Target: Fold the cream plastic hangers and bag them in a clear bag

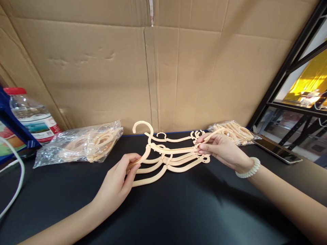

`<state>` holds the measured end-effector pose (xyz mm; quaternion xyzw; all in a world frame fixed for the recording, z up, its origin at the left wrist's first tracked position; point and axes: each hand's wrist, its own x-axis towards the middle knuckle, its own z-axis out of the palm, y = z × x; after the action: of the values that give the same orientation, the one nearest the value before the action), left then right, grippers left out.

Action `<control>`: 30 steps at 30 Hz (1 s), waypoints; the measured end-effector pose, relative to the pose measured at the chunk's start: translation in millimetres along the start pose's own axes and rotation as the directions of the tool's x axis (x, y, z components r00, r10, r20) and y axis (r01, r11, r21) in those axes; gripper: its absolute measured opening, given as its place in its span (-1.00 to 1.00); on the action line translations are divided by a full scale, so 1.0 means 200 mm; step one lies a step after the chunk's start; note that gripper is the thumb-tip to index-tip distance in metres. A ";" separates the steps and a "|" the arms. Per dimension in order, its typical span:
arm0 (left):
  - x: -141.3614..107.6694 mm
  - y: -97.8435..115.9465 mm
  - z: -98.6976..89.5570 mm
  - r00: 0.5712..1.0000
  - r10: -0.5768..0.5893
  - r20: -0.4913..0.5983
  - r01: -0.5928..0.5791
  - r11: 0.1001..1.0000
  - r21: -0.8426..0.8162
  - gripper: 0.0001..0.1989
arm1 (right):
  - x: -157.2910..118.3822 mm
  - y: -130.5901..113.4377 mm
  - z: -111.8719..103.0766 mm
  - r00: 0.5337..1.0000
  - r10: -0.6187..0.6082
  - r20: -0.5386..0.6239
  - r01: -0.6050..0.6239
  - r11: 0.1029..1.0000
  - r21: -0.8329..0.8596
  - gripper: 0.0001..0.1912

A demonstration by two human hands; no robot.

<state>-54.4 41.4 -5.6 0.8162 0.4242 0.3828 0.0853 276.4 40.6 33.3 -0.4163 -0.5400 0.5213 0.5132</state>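
A cream plastic clothes hanger (pixel 173 150) is held a little above the black table, its hook (pixel 143 123) pointing up. My left hand (pixel 119 178) is closed, pinching the hanger's left arm between thumb and fingers. At the far end of the right arm, my right hand (pixel 217 149) is closed in a pinch. A thin cream strip (pixel 214 133) also sticks up from the right fingers; whether it belongs to the same hanger cannot be made out. Below and behind lie several more cream hangers (pixel 181 167), partly overlapping on the tabletop and partly hidden by my hands.
Clear plastic bags of cream hanger parts lie at the left (pixel 84 144) and back right (pixel 233 132). A phone (pixel 278 151) rests at the right. A red-capped bottle (pixel 33 115) and a white cable (pixel 19 183) are at the left. Cardboard (pixel 102 68) stands behind.
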 end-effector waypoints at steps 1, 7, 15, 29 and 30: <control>0.00 0.00 0.00 1.000 0.000 0.001 0.000 1.000 0.005 -0.85 | -0.01 0.00 0.00 1.000 0.000 0.008 0.000 1.000 -0.001 -0.66; 0.00 0.01 0.00 1.000 0.013 -0.017 -0.012 1.000 0.016 -0.85 | -0.03 -0.04 0.01 0.991 0.034 0.128 -0.041 0.998 0.052 -0.72; 0.00 0.02 -0.01 0.996 0.090 -0.026 -0.089 0.995 0.036 -0.88 | -0.04 -0.05 0.00 0.951 0.137 0.277 -0.168 0.981 0.093 -0.72; 0.01 0.03 0.00 0.987 0.159 -0.028 -0.157 0.985 0.064 -0.88 | -0.03 -0.03 -0.01 0.922 0.228 0.312 -0.240 0.971 0.000 -0.65; 0.01 0.03 0.00 0.987 0.161 -0.027 -0.159 0.985 0.066 -0.88 | -0.03 -0.03 -0.01 0.924 0.223 0.312 -0.232 0.973 -0.007 -0.65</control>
<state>-51.2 39.1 -2.1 0.8437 0.3703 0.3879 0.0213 279.6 33.5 37.3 -0.3811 -0.5539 0.6444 0.3642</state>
